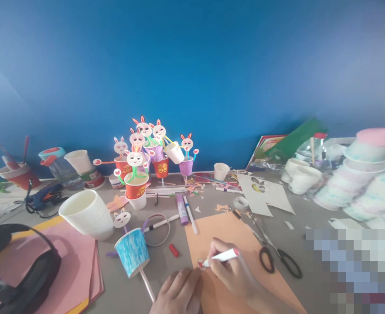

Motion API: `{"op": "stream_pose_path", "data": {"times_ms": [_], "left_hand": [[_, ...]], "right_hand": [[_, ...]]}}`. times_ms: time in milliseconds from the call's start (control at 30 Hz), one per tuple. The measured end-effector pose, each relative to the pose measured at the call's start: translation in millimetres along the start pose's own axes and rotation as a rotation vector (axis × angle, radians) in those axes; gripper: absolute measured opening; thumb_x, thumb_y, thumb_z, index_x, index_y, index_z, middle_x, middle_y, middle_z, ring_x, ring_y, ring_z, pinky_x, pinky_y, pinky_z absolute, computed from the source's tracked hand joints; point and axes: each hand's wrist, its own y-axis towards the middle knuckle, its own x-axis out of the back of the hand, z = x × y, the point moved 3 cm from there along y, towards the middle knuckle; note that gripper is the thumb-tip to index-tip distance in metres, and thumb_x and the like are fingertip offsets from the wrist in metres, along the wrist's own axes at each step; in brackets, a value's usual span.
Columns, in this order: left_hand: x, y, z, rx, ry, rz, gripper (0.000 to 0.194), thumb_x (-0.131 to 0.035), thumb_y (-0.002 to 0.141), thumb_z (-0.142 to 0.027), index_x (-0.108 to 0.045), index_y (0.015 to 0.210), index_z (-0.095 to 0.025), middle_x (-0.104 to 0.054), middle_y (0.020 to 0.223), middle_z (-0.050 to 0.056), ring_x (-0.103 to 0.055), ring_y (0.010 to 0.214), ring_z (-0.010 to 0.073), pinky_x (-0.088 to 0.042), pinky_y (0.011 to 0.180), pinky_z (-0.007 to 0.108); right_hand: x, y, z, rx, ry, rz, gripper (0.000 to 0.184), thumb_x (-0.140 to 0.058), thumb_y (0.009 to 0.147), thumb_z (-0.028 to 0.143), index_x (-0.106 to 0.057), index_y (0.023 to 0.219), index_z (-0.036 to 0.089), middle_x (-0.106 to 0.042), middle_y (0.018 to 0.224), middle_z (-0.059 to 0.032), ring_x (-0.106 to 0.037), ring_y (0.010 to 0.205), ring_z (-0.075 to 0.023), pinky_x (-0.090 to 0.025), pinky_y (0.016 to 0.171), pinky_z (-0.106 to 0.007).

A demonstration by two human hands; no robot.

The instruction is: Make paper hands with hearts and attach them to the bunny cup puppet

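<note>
My right hand grips a white marker with a red end. Its tip rests on a small round paper piece with red colour on it. My left hand is beside it, fingers bent together, fingertips pressing the piece's near edge. Both hands are over an orange sheet of paper. A red marker cap lies left of the sheet. Close to my left hand is a blue-coloured paper cup on a straw, with a rabbit face and a paper ring.
Scissors lie on the sheet's right edge. Stacked white cups and headphones are at left. Several rabbit-faced cups stand at the back, a glue stick before them. Painted cups are stacked at right.
</note>
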Motion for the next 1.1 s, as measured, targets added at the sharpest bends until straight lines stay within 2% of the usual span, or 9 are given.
{"op": "stream_pose_path", "data": {"times_ms": [133, 200, 333, 600, 700, 767, 800, 933, 1100], "left_hand": [[-0.9, 2, -1, 0.022, -0.018, -0.128, 0.034, -0.035, 0.102, -0.009, -0.068, 0.100, -0.014, -0.077, 0.099, 0.004, -0.066, 0.089, 0.0166, -0.050, 0.076, 0.028], [-1.1, 1, 0, 0.029, -0.018, -0.179, 0.036, -0.034, 0.102, -0.008, -0.068, 0.098, -0.015, -0.076, 0.096, 0.004, -0.066, 0.088, 0.0164, -0.049, 0.075, 0.028], [-4.6, -2, 1, -0.001, -0.012, -0.009, 0.033, -0.036, 0.102, -0.009, -0.068, 0.107, -0.014, -0.076, 0.107, 0.004, -0.066, 0.097, 0.0171, -0.050, 0.082, 0.027], [2.7, 1, 1, -0.027, -0.002, -0.001, 0.033, -0.037, 0.101, -0.008, -0.069, 0.107, -0.014, -0.076, 0.107, 0.004, -0.066, 0.096, 0.0167, -0.051, 0.080, 0.027], [-2.6, 3, -1, 0.033, -0.024, -0.094, 0.036, -0.034, 0.102, -0.009, -0.069, 0.101, -0.015, -0.077, 0.101, 0.003, -0.066, 0.092, 0.0165, -0.049, 0.078, 0.028], [-7.3, 0, -2, 0.083, -0.031, -0.260, 0.038, -0.032, 0.102, -0.008, -0.069, 0.094, -0.016, -0.076, 0.093, 0.002, -0.065, 0.085, 0.0162, -0.047, 0.073, 0.028], [-11.3, -2, -2, 0.094, -0.030, -0.288, 0.038, -0.032, 0.102, -0.008, -0.069, 0.094, -0.016, -0.075, 0.093, 0.002, -0.064, 0.085, 0.0167, -0.046, 0.073, 0.029], [-27.2, -9, -6, 0.048, -0.008, -0.205, 0.029, -0.038, 0.099, -0.007, -0.067, 0.100, -0.015, -0.074, 0.099, 0.005, -0.064, 0.090, 0.0183, -0.046, 0.077, 0.030], [-26.8, -13, -5, 0.115, -0.026, -0.277, 0.032, -0.035, 0.100, -0.009, -0.066, 0.100, -0.018, -0.075, 0.095, 0.005, -0.064, 0.087, 0.0182, -0.049, 0.074, 0.029]], "right_hand": [[-1, 0, 1, 0.005, 0.017, 0.000, 0.018, -0.053, 0.079, 0.024, -0.040, 0.065, 0.024, -0.036, 0.054, 0.0095, -0.030, 0.051, -0.0107, -0.034, 0.053, -0.024], [0, 0, 2, 0.006, 0.002, -0.009, 0.018, -0.053, 0.079, 0.024, -0.041, 0.065, 0.024, -0.035, 0.054, 0.0095, -0.029, 0.051, -0.0106, -0.032, 0.052, -0.024], [2, 1, 1, -0.002, -0.028, -0.015, 0.018, -0.052, 0.078, 0.024, -0.040, 0.065, 0.024, -0.033, 0.053, 0.0097, -0.028, 0.050, -0.0105, -0.023, 0.048, -0.024], [2, 1, 2, 0.009, -0.042, -0.031, 0.018, -0.050, 0.079, 0.024, -0.039, 0.065, 0.025, -0.032, 0.053, 0.0097, -0.027, 0.050, -0.0107, -0.021, 0.048, -0.024], [2, 1, 2, 0.006, -0.048, -0.024, 0.017, -0.051, 0.078, 0.024, -0.041, 0.065, 0.024, -0.034, 0.053, 0.0096, -0.027, 0.049, -0.0104, -0.022, 0.048, -0.024], [2, 1, 1, 0.008, -0.051, -0.028, 0.017, -0.052, 0.078, 0.024, -0.041, 0.065, 0.024, -0.035, 0.053, 0.0094, -0.028, 0.050, -0.0104, -0.022, 0.048, -0.024], [2, 0, 0, 0.010, -0.052, -0.033, 0.018, -0.052, 0.078, 0.024, -0.040, 0.065, 0.024, -0.035, 0.053, 0.0094, -0.028, 0.050, -0.0105, -0.022, 0.048, -0.024], [4, 1, -2, 0.012, -0.043, -0.058, 0.019, -0.050, 0.080, 0.025, -0.039, 0.065, 0.025, -0.034, 0.053, 0.0093, -0.029, 0.050, -0.0109, -0.022, 0.048, -0.024], [3, 0, -2, 0.012, -0.038, -0.042, 0.020, -0.051, 0.082, 0.026, -0.039, 0.066, 0.024, -0.035, 0.052, 0.0094, -0.029, 0.049, -0.0105, -0.023, 0.047, -0.024]]}}
